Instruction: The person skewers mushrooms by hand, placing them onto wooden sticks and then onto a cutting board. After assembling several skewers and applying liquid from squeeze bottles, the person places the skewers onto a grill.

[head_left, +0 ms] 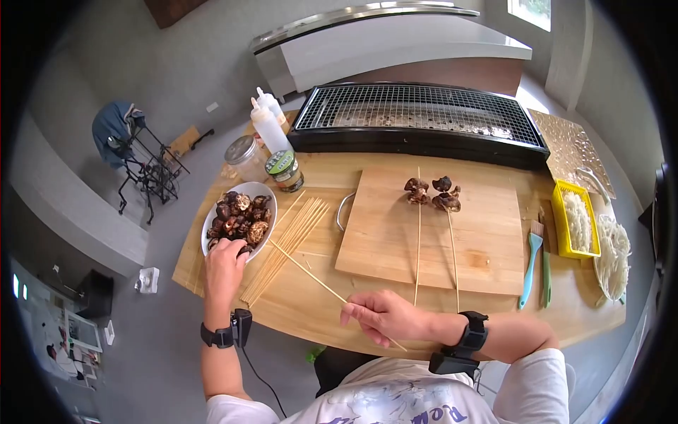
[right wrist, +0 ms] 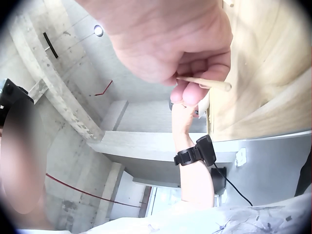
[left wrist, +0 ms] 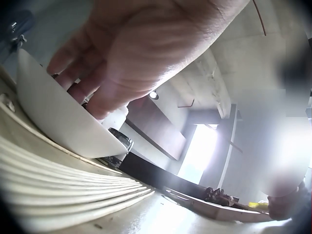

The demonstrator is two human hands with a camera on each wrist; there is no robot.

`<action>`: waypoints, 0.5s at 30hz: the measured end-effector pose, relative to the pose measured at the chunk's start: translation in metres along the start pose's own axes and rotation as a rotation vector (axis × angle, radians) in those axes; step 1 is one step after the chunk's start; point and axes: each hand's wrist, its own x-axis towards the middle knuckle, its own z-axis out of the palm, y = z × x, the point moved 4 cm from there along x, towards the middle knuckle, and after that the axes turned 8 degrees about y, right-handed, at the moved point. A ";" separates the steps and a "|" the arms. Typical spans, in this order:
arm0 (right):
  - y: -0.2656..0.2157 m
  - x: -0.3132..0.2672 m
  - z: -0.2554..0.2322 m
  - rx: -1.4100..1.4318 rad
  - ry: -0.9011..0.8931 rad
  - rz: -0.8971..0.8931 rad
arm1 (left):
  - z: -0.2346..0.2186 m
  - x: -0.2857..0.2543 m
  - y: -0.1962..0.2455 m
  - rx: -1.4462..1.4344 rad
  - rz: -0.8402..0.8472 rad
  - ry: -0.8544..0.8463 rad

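Observation:
In the head view, the left hand [head_left: 224, 271] reaches over the near rim of a white bowl [head_left: 272, 203] heaped with dark brown mushrooms [head_left: 231, 215]. Seen from the left wrist, the hand [left wrist: 131, 53] has its fingers extended and slightly apart, their tips partly hidden behind the bowl [left wrist: 68, 117]. The right hand [head_left: 387, 316] grips a bare wooden skewer [head_left: 308, 273], which slants toward the bowl; its near end [right wrist: 219, 86] sticks out past the curled fingers of the right hand [right wrist: 180, 44]. Two skewers carrying mushrooms [head_left: 417, 191] lie on a wooden board [head_left: 367, 240].
Bare skewers [head_left: 289, 247] lie bundled beside the bowl. Behind are a jar [head_left: 246, 161], a green-lidded tub [head_left: 284, 172], bottles [head_left: 270, 127] and a black grill [head_left: 424, 145]. At right are a blue brush [head_left: 532, 265], a yellow basket [head_left: 561, 226] and pale strands in a dish [head_left: 613, 258].

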 end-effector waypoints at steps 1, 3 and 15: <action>0.000 0.000 0.000 -0.006 -0.012 0.001 | -0.002 0.000 0.001 0.017 -0.003 0.010; 0.001 0.000 0.000 -0.030 -0.011 -0.005 | -0.001 0.000 -0.002 -0.038 -0.122 0.027; 0.005 0.003 0.001 -0.055 0.016 -0.012 | 0.003 -0.030 -0.001 -1.579 -0.537 0.081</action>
